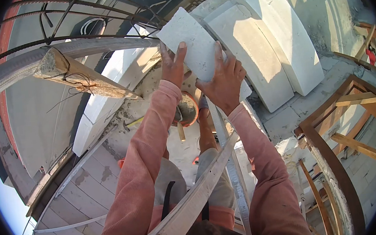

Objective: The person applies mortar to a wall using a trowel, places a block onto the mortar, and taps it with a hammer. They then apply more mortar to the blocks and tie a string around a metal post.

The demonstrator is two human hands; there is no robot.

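Observation:
A white lightweight concrete block (190,41) is tilted in front of me, held between both hands. My left hand (174,67) is closed on its left edge, thumb lying on the near face. My right hand (224,80) grips the lower right corner, fingers bent over the side. Several larger white blocks (254,53) lie just right of the held one. Below my hands, an orange bucket (194,102) contains wet grey mortar, and a tool with a wooden handle (181,132) rests at it.
Rebar (93,1) crosses the upper left above a rough wooden post (84,77) tied with wire. A long pale bar (195,197) runs diagonally before my body. A brown wooden frame (335,167) stands at right. More white blocks (102,107) line the left.

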